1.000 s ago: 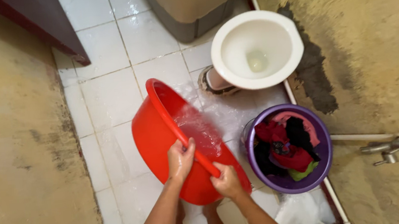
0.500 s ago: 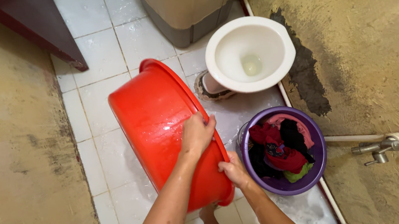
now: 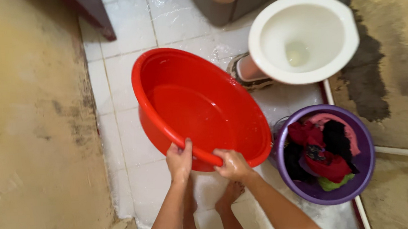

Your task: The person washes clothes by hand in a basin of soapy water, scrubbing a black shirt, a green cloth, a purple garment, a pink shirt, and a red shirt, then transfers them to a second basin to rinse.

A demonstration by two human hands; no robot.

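Note:
A large red plastic basin (image 3: pixel 198 105) faces up, wet inside and holding no water that I can see. My left hand (image 3: pixel 180 160) grips its near rim, fingers curled over the edge. My right hand (image 3: pixel 232 165) holds the same rim just to the right. The basin hangs slightly tilted over the wet white floor tiles (image 3: pixel 133 134). My bare feet (image 3: pixel 229 195) show below my hands.
A purple bucket (image 3: pixel 360 184) full of red, black and pink clothes stands right of the basin. A white toilet bowl (image 3: pixel 348 30) sits at the upper right. Stained beige walls close in left (image 3: pixel 26 133) and right (image 3: pixel 406 89). A grey bin (image 3: pixel 224 6) stands at the top.
The basin was tipped on edge pouring water, then turned bottom-up, and now faces up again with its water gone. My left hand shifted from the far rim back to the near rim.

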